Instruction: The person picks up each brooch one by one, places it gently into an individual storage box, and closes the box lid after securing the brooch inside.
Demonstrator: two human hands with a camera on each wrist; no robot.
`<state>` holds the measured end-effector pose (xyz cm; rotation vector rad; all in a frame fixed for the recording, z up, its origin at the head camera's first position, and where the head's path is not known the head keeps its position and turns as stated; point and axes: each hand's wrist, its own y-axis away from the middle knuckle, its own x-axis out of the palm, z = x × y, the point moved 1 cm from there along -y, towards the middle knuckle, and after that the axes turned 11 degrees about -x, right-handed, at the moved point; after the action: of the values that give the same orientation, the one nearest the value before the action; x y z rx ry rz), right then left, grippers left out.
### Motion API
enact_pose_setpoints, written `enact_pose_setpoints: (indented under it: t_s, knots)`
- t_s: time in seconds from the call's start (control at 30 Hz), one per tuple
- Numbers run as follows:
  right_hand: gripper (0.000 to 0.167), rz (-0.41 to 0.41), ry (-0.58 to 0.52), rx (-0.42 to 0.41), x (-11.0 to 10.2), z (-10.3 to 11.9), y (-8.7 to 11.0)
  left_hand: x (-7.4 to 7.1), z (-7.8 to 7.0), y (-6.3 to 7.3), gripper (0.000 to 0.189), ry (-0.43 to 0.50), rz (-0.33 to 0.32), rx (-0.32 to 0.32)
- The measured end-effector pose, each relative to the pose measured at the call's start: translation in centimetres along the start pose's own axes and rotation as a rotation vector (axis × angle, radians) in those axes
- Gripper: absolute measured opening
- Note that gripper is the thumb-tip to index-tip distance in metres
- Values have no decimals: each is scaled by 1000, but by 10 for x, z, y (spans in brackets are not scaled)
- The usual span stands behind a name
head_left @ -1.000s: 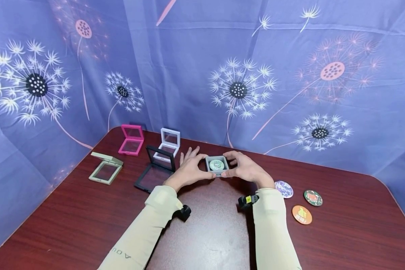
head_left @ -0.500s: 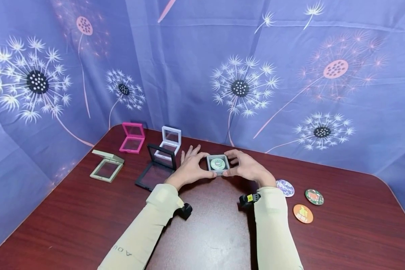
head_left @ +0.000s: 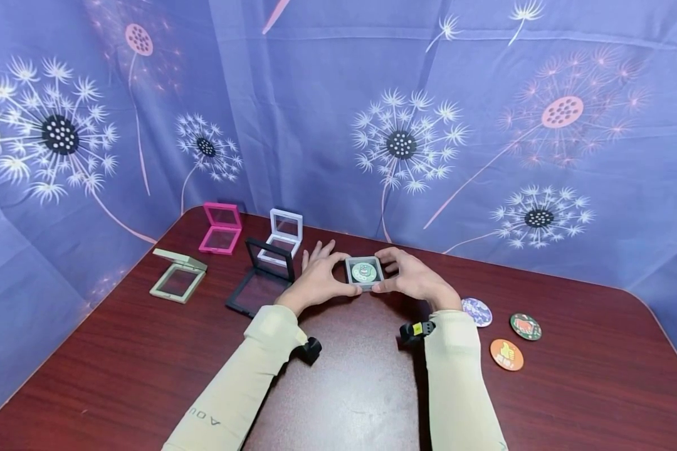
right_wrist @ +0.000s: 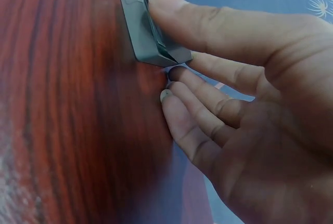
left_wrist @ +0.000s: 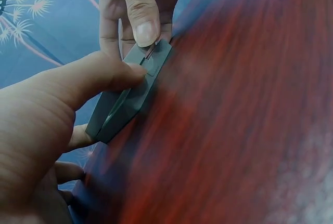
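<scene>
Both hands hold a small grey square display case [head_left: 368,288] at the far middle of the table. Inside it, behind the clear window, lies a round green badge [head_left: 363,272]. My left hand [head_left: 318,280] pinches the case's left side with thumb and index finger, its other fingers spread beyond. On the right side, my right hand [head_left: 414,280] grips it between thumb and index finger. In the left wrist view both thumbs press the case's near edge [left_wrist: 117,112] along the seam. A narrow gap shows at that seam of the case [right_wrist: 138,31] in the right wrist view.
Left of the hands stand open display cases: black [head_left: 242,305], white [head_left: 301,228], pink [head_left: 204,248] and pale green [head_left: 160,292]. Round badges lie right of the right wrist: purple [head_left: 478,312], dark green [head_left: 526,327] and orange [head_left: 506,355]. A patterned blue cloth [head_left: 316,125] hangs behind the table.
The head view has shifted slightly. Both hands keep their hold on the grey case, and the badge's picture shows more clearly through the window than a second ago.
</scene>
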<state>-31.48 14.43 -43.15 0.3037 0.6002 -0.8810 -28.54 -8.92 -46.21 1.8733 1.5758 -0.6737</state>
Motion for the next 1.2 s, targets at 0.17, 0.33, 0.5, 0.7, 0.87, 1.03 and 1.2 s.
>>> enact_pose_setpoints:
  t_s: [0.17, 0.33, 0.5, 0.7, 0.87, 1.03, 1.2]
  knots:
    - [75, -2, 3, 6, 0, 0, 0, -2, -2, 1, 78, 3, -4, 5]
    - [75, -1, -5, 10, 0, 0, 0, -1, -1, 1, 78, 2, -9, 14]
    - [75, -1, -5, 8, 1, 1, 0, 0, -1, 0, 78, 1, -11, 18]
    - [75, -6, 1, -1, 0, 2, 3, 1, 0, -1, 78, -3, -8, 15]
    - [75, -3, 8, -12, 1, 1, 2, 1, 0, -1, 78, 2, -2, 12]
    - [74, 1, 2, -11, 1, 0, 1, 1, 1, -1, 79, -6, 0, 1]
    - [73, -5, -6, -21, 1, -1, 1, 1, 0, 0, 79, -12, -6, -3]
